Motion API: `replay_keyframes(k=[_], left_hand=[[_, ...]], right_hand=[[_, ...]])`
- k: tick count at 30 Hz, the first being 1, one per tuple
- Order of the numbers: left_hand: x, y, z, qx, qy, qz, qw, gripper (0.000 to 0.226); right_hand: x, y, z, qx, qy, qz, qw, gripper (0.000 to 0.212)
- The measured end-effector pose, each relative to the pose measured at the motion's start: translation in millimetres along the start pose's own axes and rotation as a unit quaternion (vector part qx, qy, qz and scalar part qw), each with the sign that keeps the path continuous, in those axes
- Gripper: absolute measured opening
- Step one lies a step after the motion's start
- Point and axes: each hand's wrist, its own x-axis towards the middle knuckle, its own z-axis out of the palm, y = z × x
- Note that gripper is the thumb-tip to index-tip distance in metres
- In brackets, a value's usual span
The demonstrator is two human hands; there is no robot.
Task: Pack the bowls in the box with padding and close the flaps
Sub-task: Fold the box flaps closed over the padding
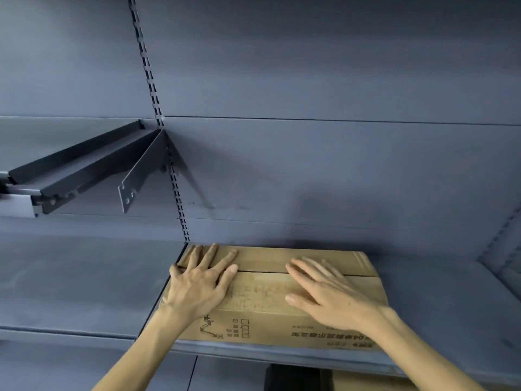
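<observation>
A brown cardboard box [262, 283] sits on a grey metal shelf [84, 292], its two top flaps folded down and meeting at a seam across the middle. My left hand [201, 280] lies flat on the left part of the top, fingers spread over the seam. My right hand [324, 292] presses flat on the right part, fingers straight and pointing left along the near flap. Black printed text shows on the box's front face. No bowls or padding can be seen; the inside of the box is hidden.
A dark grey back panel with a slotted upright [158, 117] rises behind the box. A loose shelf bracket [141, 170] and a tilted shelf piece [70, 170] hang at upper left. Bare shelf surface extends left and right of the box.
</observation>
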Motion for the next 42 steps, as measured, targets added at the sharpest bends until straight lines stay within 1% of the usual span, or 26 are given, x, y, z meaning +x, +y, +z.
replay_keyframes(k=[3,5,7,10,13,17,20,22,25,27,30,34,39,42], left_hand=[[0,5,-3,0.001,-0.016,0.001,1.000,0.055],[-1,7,-3,0.001,-0.020,-0.001,1.000,0.054],[0,9,-3,0.000,-0.017,-0.001,1.000,0.054],[7,21,-1,-0.005,-0.022,0.007,1.000,0.055],[20,44,4,0.000,-0.030,0.023,0.999,0.059],[41,79,13,-0.006,-0.051,0.044,0.998,0.073],[53,88,18,-0.013,-0.063,0.048,0.997,0.078],[55,89,19,-0.010,-0.075,0.048,0.996,0.077],[53,93,15,0.033,-0.087,0.043,0.995,0.072],[53,97,14,0.075,-0.096,0.038,0.992,0.073],[51,100,13,0.060,-0.085,0.038,0.994,0.069],[43,98,15,0.021,-0.044,0.052,0.997,0.067],[47,98,15,0.012,-0.051,0.077,0.996,0.067],[47,94,17,-0.005,-0.054,0.078,0.995,0.070]], right_hand=[[-5,-4,16,-0.054,0.036,-0.005,0.998,0.114],[-6,-4,21,-0.071,0.060,-0.004,0.996,0.119],[-6,0,23,-0.070,0.082,-0.004,0.994,0.116],[-10,14,23,-0.067,0.089,-0.001,0.994,0.112],[-19,37,20,-0.068,0.088,0.012,0.994,0.112],[-33,74,13,-0.081,0.079,0.029,0.993,0.113],[-36,87,14,-0.075,0.082,0.035,0.993,0.112],[-36,87,16,-0.069,0.080,0.034,0.994,0.111],[-36,85,18,-0.055,0.091,0.044,0.993,0.107],[-36,85,20,-0.048,0.090,0.044,0.994,0.099],[-31,85,21,-0.016,0.112,0.087,0.990,0.090],[-22,83,23,-0.003,0.124,0.188,0.974,0.096],[-22,83,19,0.006,0.089,0.198,0.976,0.095],[-22,90,10,0.008,0.056,0.174,0.983,0.096]])
